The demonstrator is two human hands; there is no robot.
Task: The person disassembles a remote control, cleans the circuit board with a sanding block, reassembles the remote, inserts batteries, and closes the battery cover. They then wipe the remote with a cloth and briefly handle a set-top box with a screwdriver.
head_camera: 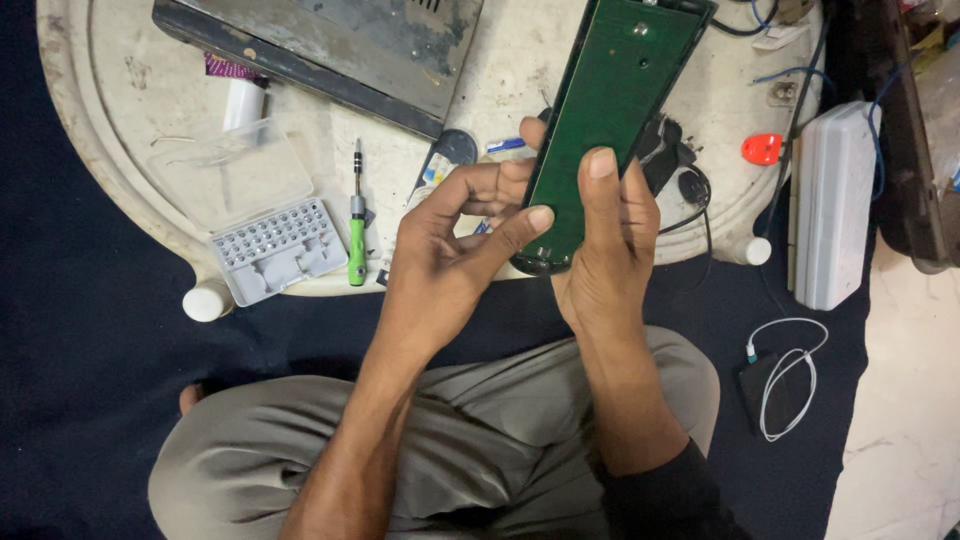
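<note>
Green circuit board [608,110] in its long black case is held up above the round table [110,150] by both hands. It is gripped by the left hand [450,250] and the right hand [610,250], thumbs on top. It seems the board is being loosened; a careful lift is needed next.

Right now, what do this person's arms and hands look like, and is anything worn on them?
Both hands are bare: no gloves, rings or watch show on the left hand or the right hand. The left forearm is uncovered down to the frame's edge. A dark sleeve covers the right arm from below the wrist. The fingernails are short and plain.
</note>
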